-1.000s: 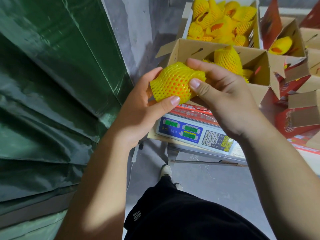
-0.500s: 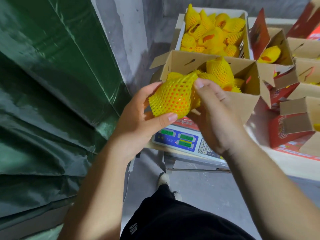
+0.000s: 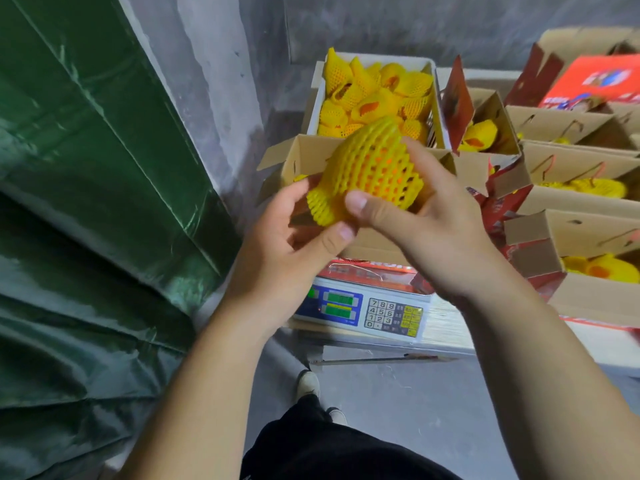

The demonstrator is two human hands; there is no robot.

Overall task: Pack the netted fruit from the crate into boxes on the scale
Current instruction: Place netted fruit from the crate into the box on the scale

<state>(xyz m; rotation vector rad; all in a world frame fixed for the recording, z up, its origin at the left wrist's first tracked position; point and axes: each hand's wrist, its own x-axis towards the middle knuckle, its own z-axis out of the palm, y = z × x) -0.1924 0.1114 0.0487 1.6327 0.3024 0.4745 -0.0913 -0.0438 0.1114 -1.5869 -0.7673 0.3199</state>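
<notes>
- Over at my far left hangs a glossy dark green tarpaulin (image 3: 86, 202) in heavy folds, just beside the open brown cardboard box (image 3: 304, 157) on the scale; if I swing my elbow out while lowering the fruit, I reckon I could brush it and jog my aim.
- My left hand (image 3: 277, 244) cups the lower, bunched end of the orange fruit in its yellow foam net sleeve (image 3: 370, 171), thumb curled up against it. That hold looks light to me; should the loose net slide, the fruit could slip out below and drop onto the scale.
- Beneath my hands sits the white electronic scale with green displays and a number keypad (image 3: 363, 310). A dropped fruit, or my wrist leaning on the box, would likely upset the weight reading.
- My right hand (image 3: 433, 220) wraps the fruit's right side, thumb pressing across the front and fingers curled behind. Squeezing too hard could bruise it, I judge, or pull the sleeve askew.
- The fruit is held between both hands above the near edge of the box, not yet inside. The near wall is mostly hidden, so I might catch the net on it.
- Behind stands the white plastic crate of netted yellow fruit (image 3: 377, 95), still well filled.
- To my right, other open cardboard boxes (image 3: 571, 174) stand crowded; a wide reach could knock a flap.
</notes>
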